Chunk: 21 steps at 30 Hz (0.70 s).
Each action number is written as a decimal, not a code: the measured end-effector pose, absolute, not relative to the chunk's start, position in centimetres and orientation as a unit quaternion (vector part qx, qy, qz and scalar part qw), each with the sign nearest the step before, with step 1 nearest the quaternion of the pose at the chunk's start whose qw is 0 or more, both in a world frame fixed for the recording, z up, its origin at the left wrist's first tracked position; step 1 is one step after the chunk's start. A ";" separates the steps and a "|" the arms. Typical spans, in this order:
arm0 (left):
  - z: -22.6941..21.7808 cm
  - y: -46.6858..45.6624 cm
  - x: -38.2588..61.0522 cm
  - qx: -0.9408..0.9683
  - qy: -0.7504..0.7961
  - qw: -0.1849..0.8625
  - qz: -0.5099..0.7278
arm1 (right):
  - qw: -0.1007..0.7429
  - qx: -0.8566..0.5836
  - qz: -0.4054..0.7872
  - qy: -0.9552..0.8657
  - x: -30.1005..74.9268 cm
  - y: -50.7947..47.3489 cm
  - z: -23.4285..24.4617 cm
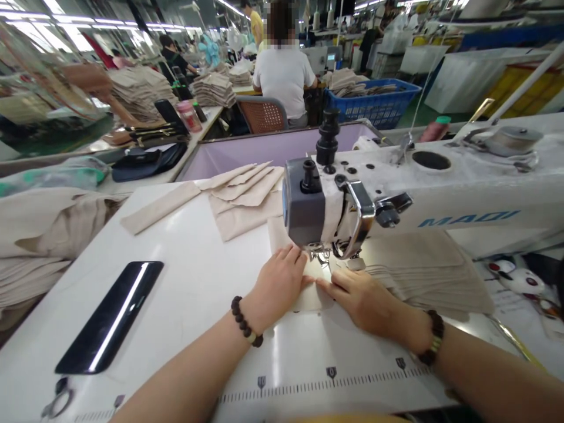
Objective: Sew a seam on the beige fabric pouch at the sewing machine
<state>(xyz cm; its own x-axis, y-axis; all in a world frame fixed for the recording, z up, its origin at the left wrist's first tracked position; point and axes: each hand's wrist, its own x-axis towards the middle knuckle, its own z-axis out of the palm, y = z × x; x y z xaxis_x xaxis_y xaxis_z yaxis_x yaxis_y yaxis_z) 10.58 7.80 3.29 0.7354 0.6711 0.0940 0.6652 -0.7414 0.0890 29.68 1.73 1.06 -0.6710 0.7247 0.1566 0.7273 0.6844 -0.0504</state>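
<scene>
Both of my hands rest flat on a small beige fabric piece (312, 298) lying under the needle of a white sewing machine (440, 188). My left hand (278, 286) presses the cloth just left of the presser foot (324, 255), fingers stretched out and together. My right hand (359, 296) lies on the cloth to the right, its fingertips pointing toward the foot. Each wrist wears a dark bead bracelet. A stack of beige pieces (423, 270) lies under the machine arm to the right.
A black phone (112, 314) lies at the left on the white table (198, 276). Loose beige pieces (242, 194) sit behind it, a fabric heap (39, 235) at far left. A person sits ahead with their back turned, beside a blue basket (374, 100).
</scene>
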 end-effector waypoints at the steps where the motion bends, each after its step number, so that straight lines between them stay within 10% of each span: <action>1: 3.2 7.9 10.6 0.930 0.361 0.023 0.060 | 0.086 -0.399 -0.005 -0.913 29.7 1.8 1.1; 21: 2.6 9.2 9.9 0.944 0.323 0.036 0.059 | 0.126 -0.453 0.064 -0.880 28.9 1.9 1.3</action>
<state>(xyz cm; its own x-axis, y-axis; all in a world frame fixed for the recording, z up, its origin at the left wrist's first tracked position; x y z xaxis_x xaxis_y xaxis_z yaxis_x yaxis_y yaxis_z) 9.92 9.22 2.65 0.7839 0.6147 0.0879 0.6062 -0.7882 0.1058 28.94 1.92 1.34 -0.5579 0.8137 0.1635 0.7813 0.5813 -0.2272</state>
